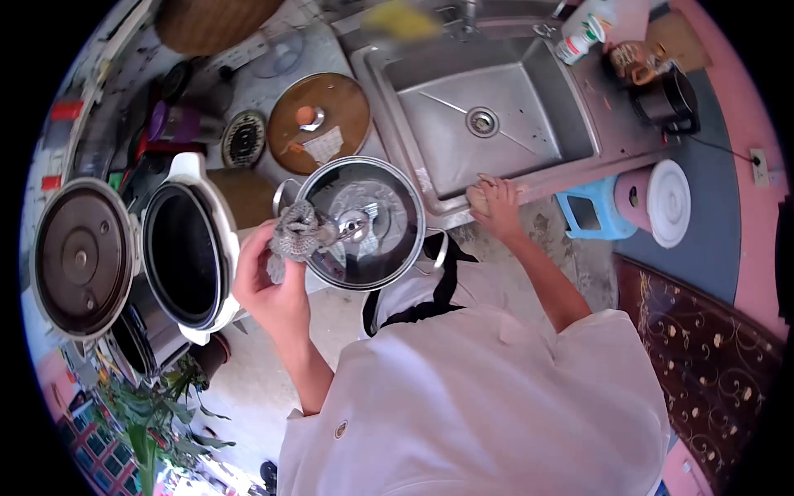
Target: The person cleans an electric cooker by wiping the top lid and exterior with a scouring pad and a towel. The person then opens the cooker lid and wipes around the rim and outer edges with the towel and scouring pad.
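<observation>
My left hand is closed around a bunched grey checked cloth, held over the left side of a steel pot. The pot has two loop handles and a clear glass lid with a metal knob at its centre. Some of the cloth lies close to the knob; whether they touch is hard to see. At the front edge of the steel sink, my right hand has its fingers curled over something tan, too small and covered to make out.
Left of the pot stands an open electric cooker with its lid swung out. Behind the pot lies a round brown lid. A blue stool, a pink bucket and a black kettle are at the right.
</observation>
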### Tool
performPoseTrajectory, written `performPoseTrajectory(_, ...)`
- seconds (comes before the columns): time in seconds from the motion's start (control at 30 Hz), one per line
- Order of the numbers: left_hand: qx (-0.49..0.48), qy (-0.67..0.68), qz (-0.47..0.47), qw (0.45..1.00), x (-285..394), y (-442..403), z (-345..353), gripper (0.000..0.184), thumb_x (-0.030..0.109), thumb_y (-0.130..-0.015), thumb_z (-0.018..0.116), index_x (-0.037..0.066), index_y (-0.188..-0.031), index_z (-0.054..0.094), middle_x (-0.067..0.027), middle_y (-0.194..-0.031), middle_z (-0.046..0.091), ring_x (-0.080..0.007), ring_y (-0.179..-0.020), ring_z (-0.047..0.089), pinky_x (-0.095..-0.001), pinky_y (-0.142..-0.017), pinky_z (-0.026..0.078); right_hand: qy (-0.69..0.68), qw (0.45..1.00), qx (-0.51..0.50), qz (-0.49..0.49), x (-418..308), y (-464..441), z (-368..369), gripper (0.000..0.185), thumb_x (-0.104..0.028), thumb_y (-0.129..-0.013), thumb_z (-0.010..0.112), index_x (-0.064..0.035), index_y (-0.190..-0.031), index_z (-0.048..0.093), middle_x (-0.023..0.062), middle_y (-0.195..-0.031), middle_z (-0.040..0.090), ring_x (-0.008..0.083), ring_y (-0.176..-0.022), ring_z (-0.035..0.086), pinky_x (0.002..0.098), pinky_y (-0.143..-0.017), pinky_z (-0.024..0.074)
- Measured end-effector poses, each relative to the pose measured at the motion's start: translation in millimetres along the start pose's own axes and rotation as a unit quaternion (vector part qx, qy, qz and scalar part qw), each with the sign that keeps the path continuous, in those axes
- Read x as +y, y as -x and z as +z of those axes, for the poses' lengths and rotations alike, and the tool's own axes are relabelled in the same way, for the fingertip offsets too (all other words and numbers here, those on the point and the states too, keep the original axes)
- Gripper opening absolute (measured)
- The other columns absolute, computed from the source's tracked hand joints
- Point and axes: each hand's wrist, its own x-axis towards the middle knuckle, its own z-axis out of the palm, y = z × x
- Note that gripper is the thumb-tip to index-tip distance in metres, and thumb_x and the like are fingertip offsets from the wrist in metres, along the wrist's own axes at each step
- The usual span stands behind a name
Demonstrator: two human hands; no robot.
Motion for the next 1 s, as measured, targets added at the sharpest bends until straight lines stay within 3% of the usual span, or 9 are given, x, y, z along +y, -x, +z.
performPoseTrajectory(0.07, 0.035, -0.037, 0.016, 0.999, 7, 10, -20, 0.03, -0.004, -0.075, 0.071, -0.005, -0.104, 0.064, -0.0142, -0.102, 0.066, -0.0216, -0.097, 0.062, -0.0311, -0.088, 0.048, -0.09, 0.995, 0.019, -0.037, 13, -15, 4, 0.063, -0.018, -0.073, 0.076, -0.0089, -0.13, 0.05, 0.0197, -0.122, 0.051, 0.0406, -0.118, 0.045, 0.0492, -0.101, 0.0347)
performPoseTrajectory(0.1, 0.079, -0.04, 0.05, 0.995, 6, 20, -30, 0.031, -0.003, -0.075, 0.072, -0.004, -0.105, 0.063, -0.0146, -0.104, 0.065, -0.022, -0.098, 0.062, -0.0319, -0.088, 0.048, -0.153, 0.988, 0.016, 0.017, 21, -24, 4, 0.055, -0.011, -0.077, 0.072, -0.0079, -0.128, 0.052, 0.0167, -0.118, 0.057, 0.0329, -0.112, 0.054, 0.0444, -0.099, 0.0415)
performPoseTrajectory(0.2, 0.201, -0.047, 0.083, 0.975, -2, 47, -56, 0.033, 0.0, -0.076, 0.073, -0.003, -0.107, 0.06, -0.0151, -0.107, 0.063, -0.0226, -0.099, 0.061, -0.033, -0.089, 0.048, -0.432, 0.893, 0.072, 0.102, 12, -80, -18, 0.043, -0.01, -0.085, 0.067, -0.0007, -0.125, 0.052, 0.0125, -0.112, 0.062, 0.02, -0.103, 0.061, 0.0327, -0.09, 0.0479)
performPoseTrajectory(0.3, 0.332, -0.069, 0.061, 0.939, -4, 64, -77, 0.033, -0.003, -0.077, 0.07, -0.003, -0.108, 0.058, -0.0139, -0.11, 0.061, -0.0221, -0.098, 0.06, -0.0334, -0.089, 0.048, -0.633, 0.773, 0.043, 0.02, -95, -153, -138, 0.037, -0.012, -0.089, 0.066, 0.0008, -0.121, 0.053, 0.008, -0.11, 0.063, 0.0133, -0.099, 0.06, 0.0275, -0.087, 0.0483)
performPoseTrajectory(0.43, 0.39, -0.159, 0.042, 0.906, -26, 74, -105, 0.03, -0.008, -0.079, 0.064, -0.004, -0.109, 0.058, -0.0126, -0.11, 0.061, -0.0205, -0.101, 0.058, -0.0316, -0.093, 0.044, -0.561, 0.78, -0.066, -0.268, -255, -227, -196, 0.037, -0.017, -0.086, 0.072, 0.0003, -0.115, 0.057, 0.0076, -0.107, 0.063, 0.012, -0.098, 0.059, 0.0271, -0.088, 0.0474)
performPoseTrajectory(0.57, 0.425, -0.154, 0.008, 0.892, -36, 67, -124, 0.029, -0.009, -0.082, 0.061, -0.004, -0.11, 0.058, -0.0117, -0.11, 0.061, -0.0193, -0.101, 0.057, -0.0309, -0.094, 0.043, -0.319, 0.83, -0.043, -0.456, -390, -258, -170, 0.051, -0.03, -0.077, 0.073, -0.0065, -0.12, 0.06, 0.0131, -0.121, 0.055, 0.0311, -0.114, 0.052, 0.0407, -0.099, 0.0431)
performPoseTrajectory(0.63, 0.435, -0.153, 0.021, 0.887, -47, 64, -137, 0.029, -0.009, -0.083, 0.061, -0.004, -0.111, 0.057, -0.0113, -0.111, 0.061, -0.0189, -0.101, 0.057, -0.0306, -0.094, 0.043, -0.156, 0.853, -0.134, -0.48, -425, -252, -170, 0.048, -0.025, -0.077, 0.07, -0.0147, -0.123, 0.061, 0.0109, -0.13, 0.05, 0.0337, -0.12, 0.045, 0.0424, -0.101, 0.0412)
performPoseTrajectory(0.77, 0.482, -0.116, 0.014, 0.869, -60, 50, -151, 0.027, -0.006, -0.088, 0.058, -0.004, -0.115, 0.055, -0.0102, -0.112, 0.061, -0.0176, -0.101, 0.058, -0.0295, -0.091, 0.045, -0.11, 0.843, -0.191, -0.49, -436, -272, -170, 0.042, -0.021, -0.075, 0.068, -0.022, -0.117, 0.065, 0.0091, -0.127, 0.054, 0.0355, -0.116, 0.047, 0.0438, -0.099, 0.0432)
performPoseTrajectory(1.0, 0.485, -0.057, -0.005, 0.873, -80, 25, -159, 0.024, -0.002, -0.092, 0.055, -0.004, -0.116, 0.055, -0.0114, -0.113, 0.061, -0.018, -0.103, 0.058, -0.031, -0.092, 0.047, -0.042, 0.853, -0.192, -0.484, -475, -286, -169, 0.039, -0.026, -0.07, 0.073, -0.0183, -0.108, 0.068, 0.0097, -0.111, 0.062, 0.0341, -0.108, 0.055, 0.0449, -0.089, 0.0491)
